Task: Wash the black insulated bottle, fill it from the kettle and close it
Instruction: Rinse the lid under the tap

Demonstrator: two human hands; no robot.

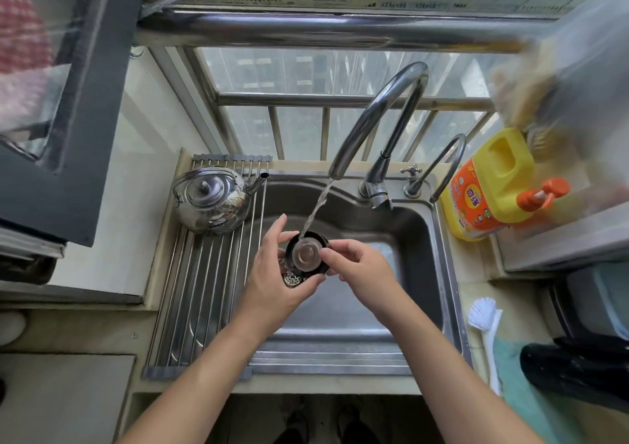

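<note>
Head view, centre frame: my left hand [275, 273] cups the black lid [306, 254] over the sink [425, 239], fingers [275, 232] curled round it, while my right hand [357, 270] pinches its rim. Water [316, 208] from the tap [381, 110] strikes it. Kettle [212, 200] stands on the rack [190, 290], left; bottle [578, 368] lies lower right on the desk [476, 280].

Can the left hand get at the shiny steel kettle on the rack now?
Probably yes: the way to the shiny steel kettle is free, but the left hand grips the round black lid.
</note>
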